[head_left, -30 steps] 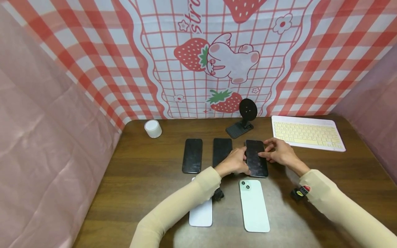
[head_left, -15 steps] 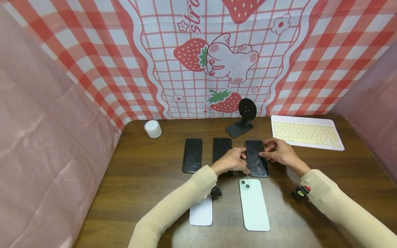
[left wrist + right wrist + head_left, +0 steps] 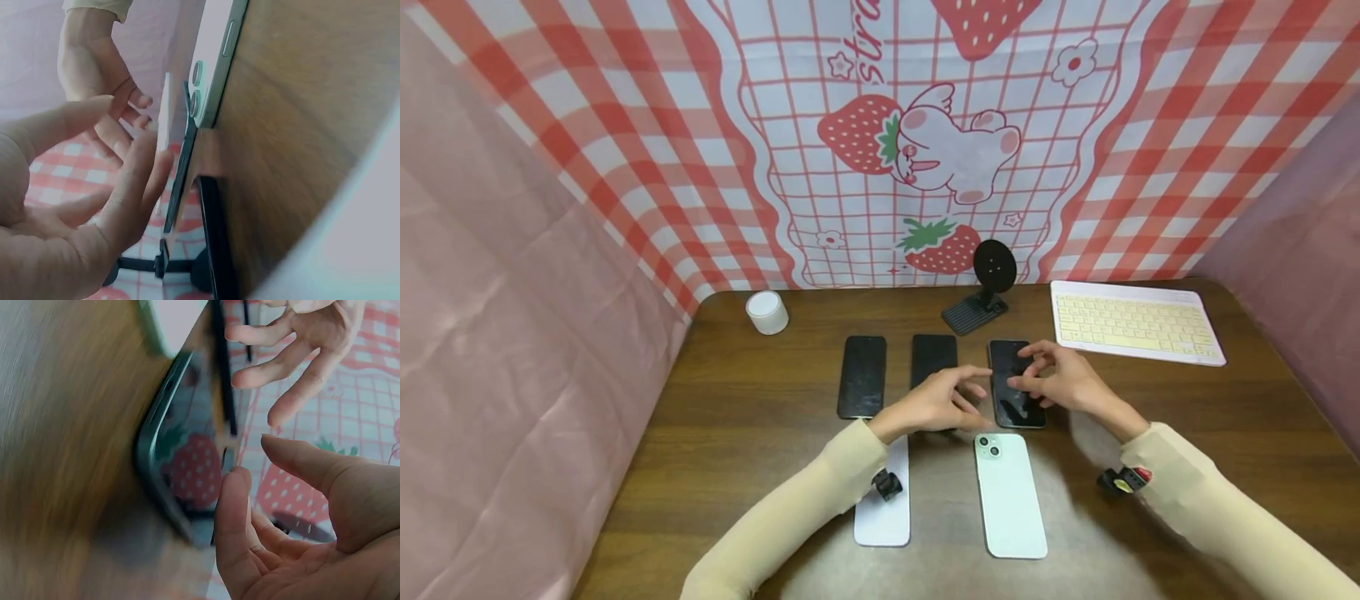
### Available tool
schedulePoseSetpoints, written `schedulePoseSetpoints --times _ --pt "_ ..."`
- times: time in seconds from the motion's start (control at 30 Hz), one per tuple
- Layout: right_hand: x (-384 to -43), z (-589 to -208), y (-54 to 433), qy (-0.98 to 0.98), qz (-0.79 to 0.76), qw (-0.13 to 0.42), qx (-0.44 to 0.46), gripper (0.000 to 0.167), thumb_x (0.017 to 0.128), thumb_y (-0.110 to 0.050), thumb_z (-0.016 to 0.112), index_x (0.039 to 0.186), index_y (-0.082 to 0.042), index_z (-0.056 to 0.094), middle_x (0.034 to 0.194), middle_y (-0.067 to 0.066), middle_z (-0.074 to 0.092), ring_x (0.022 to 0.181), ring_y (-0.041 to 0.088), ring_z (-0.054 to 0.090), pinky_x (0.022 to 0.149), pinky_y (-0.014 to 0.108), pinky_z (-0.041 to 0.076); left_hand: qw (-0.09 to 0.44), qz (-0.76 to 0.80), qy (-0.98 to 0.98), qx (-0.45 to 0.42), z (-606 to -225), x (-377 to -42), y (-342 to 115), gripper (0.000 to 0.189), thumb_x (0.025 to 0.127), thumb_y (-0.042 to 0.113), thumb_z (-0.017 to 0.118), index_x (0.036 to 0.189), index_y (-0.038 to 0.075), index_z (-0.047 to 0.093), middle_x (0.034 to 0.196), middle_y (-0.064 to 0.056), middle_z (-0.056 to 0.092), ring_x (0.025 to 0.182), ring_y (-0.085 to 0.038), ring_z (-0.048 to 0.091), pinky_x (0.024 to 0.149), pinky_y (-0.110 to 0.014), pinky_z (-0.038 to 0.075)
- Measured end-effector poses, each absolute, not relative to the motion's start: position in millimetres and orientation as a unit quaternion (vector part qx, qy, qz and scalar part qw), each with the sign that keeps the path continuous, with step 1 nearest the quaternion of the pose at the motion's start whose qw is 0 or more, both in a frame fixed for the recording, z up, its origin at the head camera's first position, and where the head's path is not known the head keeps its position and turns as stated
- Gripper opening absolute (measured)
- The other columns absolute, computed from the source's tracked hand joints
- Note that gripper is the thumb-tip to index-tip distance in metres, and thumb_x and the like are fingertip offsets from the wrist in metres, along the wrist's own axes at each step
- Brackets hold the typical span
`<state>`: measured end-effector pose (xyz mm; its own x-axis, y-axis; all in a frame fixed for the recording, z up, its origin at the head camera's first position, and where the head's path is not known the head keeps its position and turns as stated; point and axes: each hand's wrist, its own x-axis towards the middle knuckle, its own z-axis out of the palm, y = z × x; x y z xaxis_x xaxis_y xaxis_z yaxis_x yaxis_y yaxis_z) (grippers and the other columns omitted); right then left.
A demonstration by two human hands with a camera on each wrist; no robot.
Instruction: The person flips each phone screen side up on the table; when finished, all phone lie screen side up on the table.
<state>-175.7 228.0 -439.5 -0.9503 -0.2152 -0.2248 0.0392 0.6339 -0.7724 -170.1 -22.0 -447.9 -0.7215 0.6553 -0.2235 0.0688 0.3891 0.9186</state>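
Note:
A dark-screened smartphone [image 3: 1006,400] lies face up on the table, the rightmost of three in a row. Over its right side hovers my right hand [image 3: 1067,382], fingers loosely bent and thumb apart from them; in the right wrist view nothing lies between thumb and fingers. My left hand [image 3: 934,402] is to the left of that phone, over the lower part of the middle black phone [image 3: 934,354], its fingers spread and holding nothing. Below the hands lies a pale green phone [image 3: 1011,500], back up. A white phone [image 3: 883,521] is partly hidden under my left forearm.
Another black phone [image 3: 861,377] lies at the row's left end. A black folding stand [image 3: 985,292] is behind the row, a white cylinder [image 3: 767,312] at the back left, and a white keyboard with yellow keys [image 3: 1138,323] at the back right. A strawberry-print cloth hangs behind the table.
Both hands have come off the edges of the rightmost black phone. The left hand has drawn back to the left, and the right has lifted over the screen. That phone lies nearly where it was.

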Motion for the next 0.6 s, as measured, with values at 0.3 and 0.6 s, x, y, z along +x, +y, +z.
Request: schedulePoseSetpoints --times 0.3,0.6 --pt "-161 -439 198 0.863 -0.457 0.184 -0.107 0.057 0.093 -0.022 0.079 0.138 0.004 0.055 0.100 0.013 0.072 0.079 0.022 0.070 0.063 0.035 0.061 0.270 0.510 0.779 0.245 -447 -143 -81 0.070 0.097 0.018 0.075 0.158 0.009 0.043 0.141 -0.020 0.062 0.106 -0.027 0.075 0.075 -0.032 0.062" --pt "-147 -444 172 0.830 -0.489 0.213 -0.163 0.054 0.094 -0.019 0.078 0.137 0.006 0.056 0.100 0.014 0.070 0.072 0.023 0.069 0.059 0.037 0.059 0.137 0.454 0.861 0.186 -449 -108 -122 0.065 0.092 0.021 0.081 0.148 0.003 0.054 0.125 -0.020 0.069 0.100 -0.030 0.073 0.079 -0.037 0.059"
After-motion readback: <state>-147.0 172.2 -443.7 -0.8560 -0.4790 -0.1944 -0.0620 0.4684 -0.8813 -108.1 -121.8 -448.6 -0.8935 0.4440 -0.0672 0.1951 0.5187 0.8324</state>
